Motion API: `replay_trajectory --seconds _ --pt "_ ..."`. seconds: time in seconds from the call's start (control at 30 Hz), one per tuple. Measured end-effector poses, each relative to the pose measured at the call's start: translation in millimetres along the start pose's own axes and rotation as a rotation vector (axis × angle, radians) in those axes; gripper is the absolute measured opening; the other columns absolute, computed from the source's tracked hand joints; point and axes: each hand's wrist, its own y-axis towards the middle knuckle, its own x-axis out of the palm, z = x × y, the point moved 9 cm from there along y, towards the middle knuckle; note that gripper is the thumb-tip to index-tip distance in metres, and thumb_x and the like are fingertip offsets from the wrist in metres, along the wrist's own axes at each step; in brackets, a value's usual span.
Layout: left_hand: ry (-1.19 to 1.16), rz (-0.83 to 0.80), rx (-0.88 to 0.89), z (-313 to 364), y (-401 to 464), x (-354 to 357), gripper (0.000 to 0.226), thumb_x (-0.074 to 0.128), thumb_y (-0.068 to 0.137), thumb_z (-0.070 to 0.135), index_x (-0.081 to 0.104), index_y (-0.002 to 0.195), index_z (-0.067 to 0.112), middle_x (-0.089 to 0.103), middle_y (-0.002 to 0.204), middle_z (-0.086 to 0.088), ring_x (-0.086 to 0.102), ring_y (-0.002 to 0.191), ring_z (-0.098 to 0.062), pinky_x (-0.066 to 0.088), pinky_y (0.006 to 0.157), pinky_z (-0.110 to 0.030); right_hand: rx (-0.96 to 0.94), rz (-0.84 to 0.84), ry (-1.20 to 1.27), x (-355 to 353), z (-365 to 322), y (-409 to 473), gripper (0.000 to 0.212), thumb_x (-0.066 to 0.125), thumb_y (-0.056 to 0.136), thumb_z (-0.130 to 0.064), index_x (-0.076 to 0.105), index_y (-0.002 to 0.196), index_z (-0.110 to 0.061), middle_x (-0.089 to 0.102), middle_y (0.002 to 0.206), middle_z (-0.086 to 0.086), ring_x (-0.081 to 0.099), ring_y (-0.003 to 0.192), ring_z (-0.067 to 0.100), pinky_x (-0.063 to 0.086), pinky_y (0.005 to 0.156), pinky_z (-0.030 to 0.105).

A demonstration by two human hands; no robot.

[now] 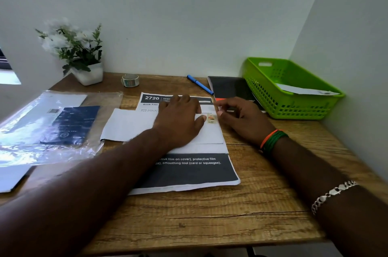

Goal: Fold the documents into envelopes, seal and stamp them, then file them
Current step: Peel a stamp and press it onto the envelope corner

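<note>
Middle of the white envelope (130, 124) hidden under the left hand (178, 122). Printed sheet (189, 172) headline partly covered, small print unreadable. Stamp (211, 119) design too small to tell. Plastic sleeve (42, 131) cut off at the left bench edge.

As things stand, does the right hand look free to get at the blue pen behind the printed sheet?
Probably yes. The right hand holds nothing that shows, and the blue pen lies uncovered on the desk just beyond it, with only the black notebook alongside.

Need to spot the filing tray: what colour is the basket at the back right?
Bright green basket, perforated sides; the head view shows it clearly.
</note>
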Motion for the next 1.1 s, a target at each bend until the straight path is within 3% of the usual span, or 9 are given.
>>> replay_trajectory --seconds 0.17,0.3,0.47,0.57,0.63,0.7,0.8,0.93,1.1 --pt "0.014 -0.017 0.025 7 -1 -2 0.028 0.045 0.102 0.048 0.049 0.122 0.029 0.045 0.134 0.002 0.042 0.128 -0.021 0.035 0.107 -0.053 0.020 -0.051 -0.087 4 -4 -1 0.015 0.072 0.091 -0.032 0.076 0.104 -0.027 0.069 0.103 -0.012 0.062 0.096 0.000 0.048 0.082 0.019" --pt "-0.018 0.021 0.078 19 -6 -17 0.017 0.041 0.103 0.041 0.045 0.116 0.030 0.059 0.123 0.003 0.052 0.117 -0.020 0.034 0.105 -0.052 0.054 -0.054 0.139 -1 -13 -6 0.007 0.072 0.092 -0.020 0.076 0.086 -0.018 0.075 0.086 -0.006 0.066 0.077 0.003 0.050 0.072 0.022" --pt "-0.100 0.145 0.059 3 -10 -49 0.021 0.045 0.098 0.053 0.050 0.109 0.036 0.065 0.116 0.008 0.059 0.114 -0.021 0.035 0.104 -0.049 0.099 0.020 0.208 -27 -36 -17 0.008 0.067 0.095 -0.013 0.068 0.088 -0.011 0.071 0.073 0.010 0.062 0.051 0.014 0.046 0.042 0.026" --pt "-0.174 0.273 -0.019 -24 -19 -77 0.021 0.052 0.091 0.056 0.051 0.099 0.037 0.065 0.103 0.009 0.062 0.108 -0.024 0.043 0.100 -0.047 0.121 0.107 0.190 -54 -41 -29 0.008 0.064 0.096 -0.010 0.065 0.091 -0.003 0.068 0.074 0.016 0.057 0.045 0.010 0.044 0.035 0.024" --pt "-0.238 0.393 -0.114 -45 -29 -93 0.030 0.064 0.088 0.052 0.060 0.109 0.032 0.062 0.115 0.003 0.057 0.114 -0.024 0.044 0.101 -0.047 0.131 0.173 0.184 -74 -41 -41 0.009 0.064 0.096 -0.009 0.064 0.090 -0.002 0.066 0.073 0.015 0.054 0.044 0.010 0.045 0.035 0.025" --pt "-0.376 0.466 -0.248 -63 -40 -98 0.041 0.075 0.086 0.047 0.063 0.116 0.021 0.063 0.117 -0.003 0.056 0.115 -0.026 0.046 0.099 -0.046 0.169 0.247 0.211 -94 -35 -57 0.009 0.064 0.096 -0.010 0.065 0.089 -0.005 0.065 0.071 0.011 0.054 0.044 0.011 0.046 0.037 0.027" --pt "-0.818 0.415 -0.497 -67 -55 -79 0.031 0.079 0.086 0.042 0.071 0.095 0.014 0.072 0.093 -0.003 0.069 0.095 -0.031 0.056 0.082 -0.042 0.214 0.335 0.244 -118 -26 -79 0.009 0.065 0.096 -0.012 0.066 0.088 -0.009 0.066 0.072 0.009 0.057 0.045 0.008 0.047 0.039 0.028" --pt "-1.262 0.322 -0.577 -28 -50 -66 0.019 0.075 0.092 0.019 0.070 0.094 0.001 0.070 0.091 -0.009 0.067 0.089 -0.026 0.058 0.065 -0.033 0.246 0.397 0.267 -142 -21 -103 0.009 0.064 0.096 -0.010 0.067 0.088 -0.009 0.069 0.074 0.010 0.060 0.049 0.010 0.049 0.039 0.028" --pt "-1.497 0.154 -0.555 23 -11 -71 0.020 0.076 0.090 0.018 0.068 0.101 0.004 0.072 0.102 -0.012 0.070 0.097 -0.029 0.062 0.082 -0.047 0.324 0.552 0.277 -189 -8 -131 0.007 0.065 0.095 -0.010 0.071 0.092 -0.007 0.072 0.079 0.010 0.062 0.048 0.010 0.048 0.039 0.024"
